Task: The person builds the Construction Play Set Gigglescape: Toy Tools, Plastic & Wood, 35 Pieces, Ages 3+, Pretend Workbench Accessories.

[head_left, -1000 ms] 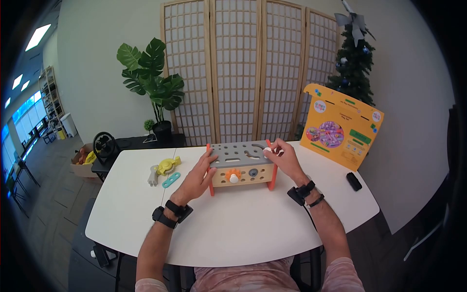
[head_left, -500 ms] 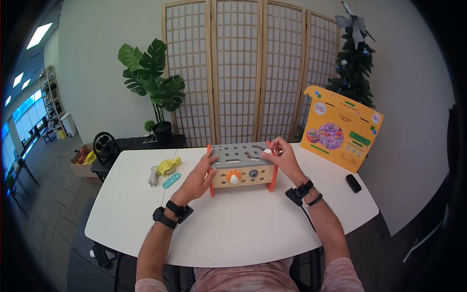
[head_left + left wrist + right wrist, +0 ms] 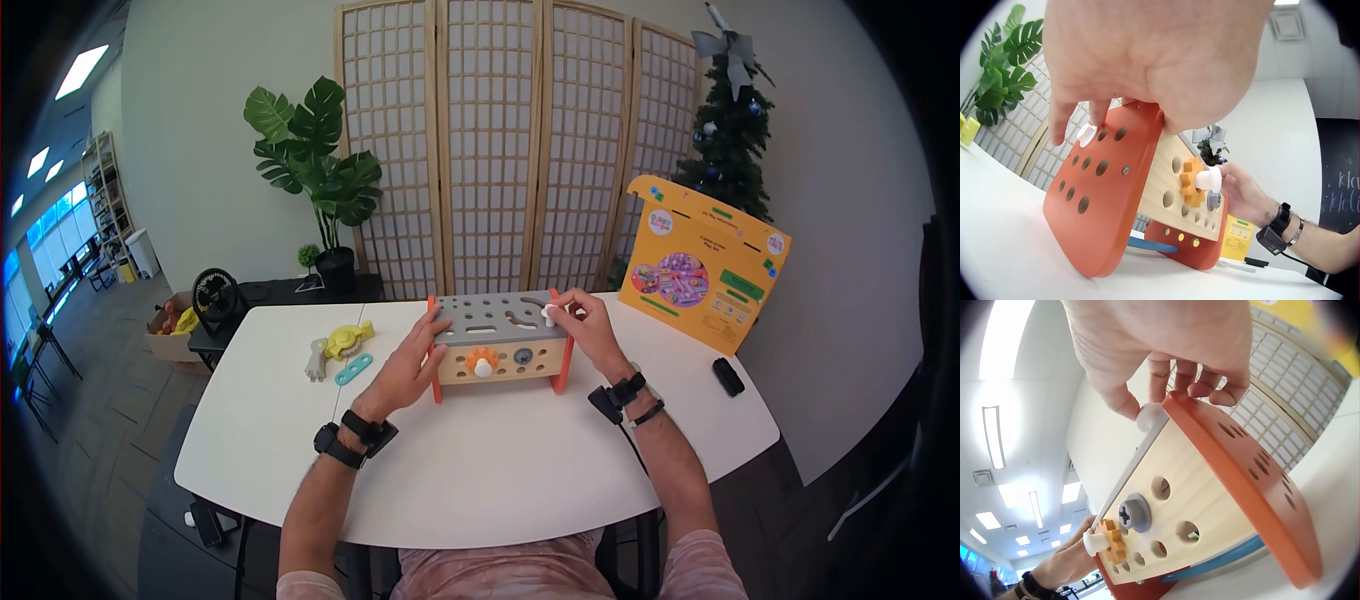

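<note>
A toy workbench (image 3: 505, 358) with a grey holed top, wooden front and red side panels stands on the table. My right hand (image 3: 590, 328) pinches a white peg (image 3: 549, 315) at the top's right corner; its pale head also shows by the thumb in the right wrist view. My left hand (image 3: 403, 362) rests on the bench's left end, fingers extended over the top edge and thumb toward the front. On the front sit an orange gear (image 3: 1192, 182) with a white peg through it and a grey bolt (image 3: 1135, 512). Another white peg (image 3: 1087, 134) sticks out of the left red panel.
Left on the white table (image 3: 450, 480) lie a yellow toy tool (image 3: 347, 340), a grey toy piece (image 3: 316, 360) and a teal strip (image 3: 353, 370). At the right are a yellow box (image 3: 700, 270) and a small black object (image 3: 728, 377). A cable runs from the right wrist.
My right fingers shift slightly around the white peg at the corner, and more of the peg shows now. The left hand and the workbench stay in place.
</note>
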### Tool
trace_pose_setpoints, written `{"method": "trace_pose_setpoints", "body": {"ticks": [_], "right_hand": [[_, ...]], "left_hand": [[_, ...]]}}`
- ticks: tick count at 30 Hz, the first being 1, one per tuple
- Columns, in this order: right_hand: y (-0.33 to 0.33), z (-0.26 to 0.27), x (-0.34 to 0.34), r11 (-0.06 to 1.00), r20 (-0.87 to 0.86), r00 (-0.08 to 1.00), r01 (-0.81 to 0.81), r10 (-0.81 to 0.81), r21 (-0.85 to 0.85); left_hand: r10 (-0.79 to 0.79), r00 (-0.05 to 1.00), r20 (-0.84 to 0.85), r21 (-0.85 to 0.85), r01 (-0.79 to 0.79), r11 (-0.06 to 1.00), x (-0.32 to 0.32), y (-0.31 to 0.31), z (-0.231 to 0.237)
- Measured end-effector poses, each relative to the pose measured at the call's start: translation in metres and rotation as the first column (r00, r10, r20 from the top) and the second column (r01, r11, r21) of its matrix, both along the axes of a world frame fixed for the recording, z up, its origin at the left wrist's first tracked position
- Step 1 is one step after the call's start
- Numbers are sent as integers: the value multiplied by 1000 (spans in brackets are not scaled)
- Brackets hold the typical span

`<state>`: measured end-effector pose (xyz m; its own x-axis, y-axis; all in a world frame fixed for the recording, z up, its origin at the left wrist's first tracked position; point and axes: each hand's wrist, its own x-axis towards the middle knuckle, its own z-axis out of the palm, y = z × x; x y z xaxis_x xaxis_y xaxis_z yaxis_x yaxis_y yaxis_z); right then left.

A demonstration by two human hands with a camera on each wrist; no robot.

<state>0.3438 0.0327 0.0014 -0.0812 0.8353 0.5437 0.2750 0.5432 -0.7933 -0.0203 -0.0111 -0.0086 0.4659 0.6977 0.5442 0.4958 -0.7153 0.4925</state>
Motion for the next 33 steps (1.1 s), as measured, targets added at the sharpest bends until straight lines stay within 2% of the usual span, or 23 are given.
{"method": "trace_pose_setpoints", "body": {"ticks": [7,10,12,17,19,23,24,25,28,30,33], "right_hand": [[-2,5,-1,999,30,999,-25,24,39],[-5,8,-4,997,-39,997,-65,66,33],[-9,9,-4,1000,-35,999,-12,11,-24],[-7,8,-4,1000,44,999,8,-8,15],[-6,6,-4,999,48,999,21,-22,25],[7,-7,0,997,-11,1000,-28,29,79],[7,-6,0,994,-39,998,-51,56,97],[6,-6,0,994,-39,998,-51,55,95],[1,-1,4,999,-26,998,-53,53,-8],[-3,5,6,999,74,997,-15,18,-44],[-12,11,-1,1000,20,1000,14,-14,7]], "left_hand": [[5,1000,7,-32,-4,999,1,-1,1],[9,1000,-4,-11,-9,1000,0,0,-1],[9,1000,-7,-9,-9,1000,0,1,-1],[11,1000,-11,-12,-11,1000,0,0,0],[-17,1000,-6,-101,17,995,0,-3,4],[-17,1000,-3,-100,16,995,0,0,2],[-5,1000,-7,-46,5,999,0,1,0],[7,1000,-10,7,-7,1000,0,1,-1],[4,1000,0,-7,-4,1000,0,0,0],[6,1000,1,-10,-6,1000,1,-1,0],[8,1000,2,-18,-7,1000,1,-2,1]]}}
